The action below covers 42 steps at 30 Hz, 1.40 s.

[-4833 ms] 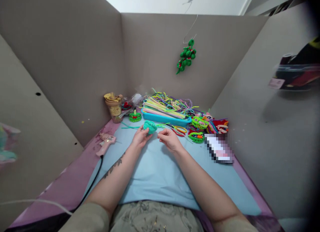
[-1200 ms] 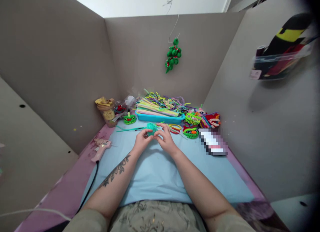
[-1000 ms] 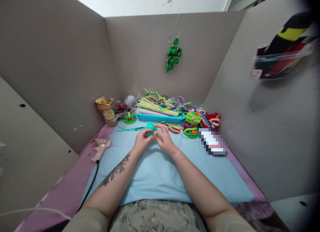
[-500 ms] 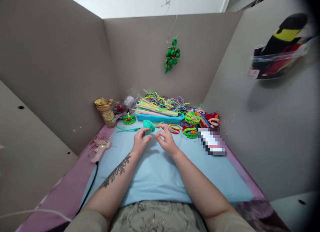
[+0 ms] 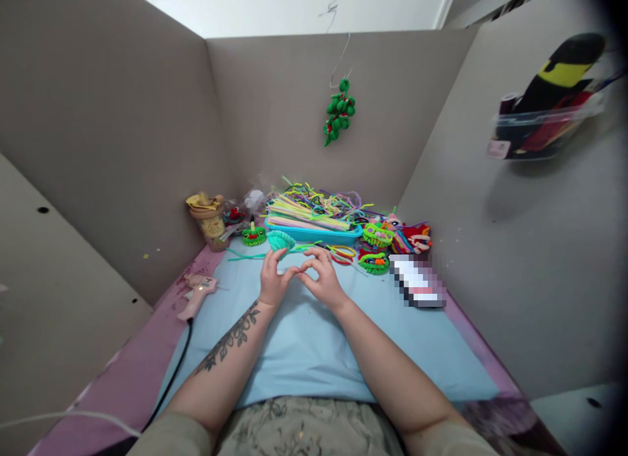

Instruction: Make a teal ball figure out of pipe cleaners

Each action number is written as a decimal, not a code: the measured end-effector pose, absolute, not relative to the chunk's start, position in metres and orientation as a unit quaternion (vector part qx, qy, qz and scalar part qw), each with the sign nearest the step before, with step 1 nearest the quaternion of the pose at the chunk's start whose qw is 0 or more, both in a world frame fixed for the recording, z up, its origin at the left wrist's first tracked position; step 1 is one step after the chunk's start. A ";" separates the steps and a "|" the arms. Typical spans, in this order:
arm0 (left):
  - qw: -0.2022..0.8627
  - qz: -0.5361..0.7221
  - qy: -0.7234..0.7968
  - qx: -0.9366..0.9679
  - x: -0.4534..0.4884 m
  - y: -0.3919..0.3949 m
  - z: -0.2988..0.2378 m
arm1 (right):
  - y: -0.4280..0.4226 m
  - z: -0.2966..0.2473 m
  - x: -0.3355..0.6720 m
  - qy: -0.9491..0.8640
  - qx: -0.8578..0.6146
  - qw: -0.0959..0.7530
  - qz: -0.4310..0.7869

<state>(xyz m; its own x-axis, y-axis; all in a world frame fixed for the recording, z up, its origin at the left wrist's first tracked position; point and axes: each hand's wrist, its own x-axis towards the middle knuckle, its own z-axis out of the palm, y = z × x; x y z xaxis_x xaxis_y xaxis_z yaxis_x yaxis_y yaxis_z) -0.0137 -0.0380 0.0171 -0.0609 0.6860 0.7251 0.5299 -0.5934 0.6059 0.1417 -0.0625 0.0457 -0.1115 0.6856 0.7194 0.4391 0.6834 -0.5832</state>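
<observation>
A teal piece of coiled pipe cleaner [image 5: 280, 240], fan-like and ridged, is held up over the blue mat. My left hand [image 5: 275, 279] grips its lower edge with the fingertips. Close on the right, my right hand [image 5: 322, 277] has curled fingers at a short teal strand that runs out from the piece. Both thumbs meet, or nearly meet, below it. The exact grip of the right fingertips is too small to make out fully. Loose teal pipe cleaners [image 5: 245, 254] lie on the mat behind the left hand.
Behind the hands stands a blue tray [image 5: 314, 234] heaped with pipe cleaners. Finished green pieces [image 5: 373, 261] and a phone-like blurred object [image 5: 417, 282] lie on the right. A pink glue gun [image 5: 199, 298] with its cord and a cup [image 5: 209, 222] are on the left. Grey panels enclose the table.
The teal piece has turned and tipped to the left, showing a wider fan. My hands have drawn closer, the right one shifting slightly left, and the thumbs have come together.
</observation>
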 end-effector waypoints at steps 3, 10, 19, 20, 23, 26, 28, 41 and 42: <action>0.065 0.575 0.445 0.683 -0.014 -0.038 0.016 | -0.062 0.046 0.142 -0.735 -0.380 0.549 0.121; 0.067 0.572 0.449 0.683 -0.013 -0.038 0.015 | -0.061 0.044 0.141 -0.727 -0.387 0.537 0.183; 0.148 0.593 0.435 0.661 -0.007 -0.039 0.016 | -0.061 0.042 0.137 -0.700 -0.370 0.552 0.263; 0.161 0.595 0.433 0.657 -0.007 -0.038 0.016 | -0.061 0.043 0.137 -0.699 -0.366 0.552 0.271; 0.185 0.610 0.433 0.637 -0.008 -0.037 0.014 | -0.060 0.044 0.140 -0.693 -0.359 0.556 0.288; 0.194 0.623 0.431 0.623 -0.010 -0.036 0.014 | -0.059 0.044 0.143 -0.683 -0.363 0.564 0.290; 0.199 0.624 0.424 0.625 -0.010 -0.036 0.014 | -0.059 0.044 0.145 -0.681 -0.359 0.569 0.290; 0.175 0.616 0.422 0.642 -0.009 -0.039 0.019 | -0.069 0.051 0.139 -0.697 -0.359 0.574 0.234; 0.167 0.613 0.423 0.647 -0.009 -0.039 0.019 | -0.069 0.051 0.139 -0.698 -0.362 0.574 0.229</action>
<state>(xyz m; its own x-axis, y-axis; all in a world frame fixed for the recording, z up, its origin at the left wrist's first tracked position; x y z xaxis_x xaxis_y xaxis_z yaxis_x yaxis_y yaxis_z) -0.0095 -0.0391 0.0193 -0.1085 0.7512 0.6511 0.3430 -0.5865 0.7337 0.1385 -0.0694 0.0509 -0.0796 0.7690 0.6343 0.2426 0.6321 -0.7359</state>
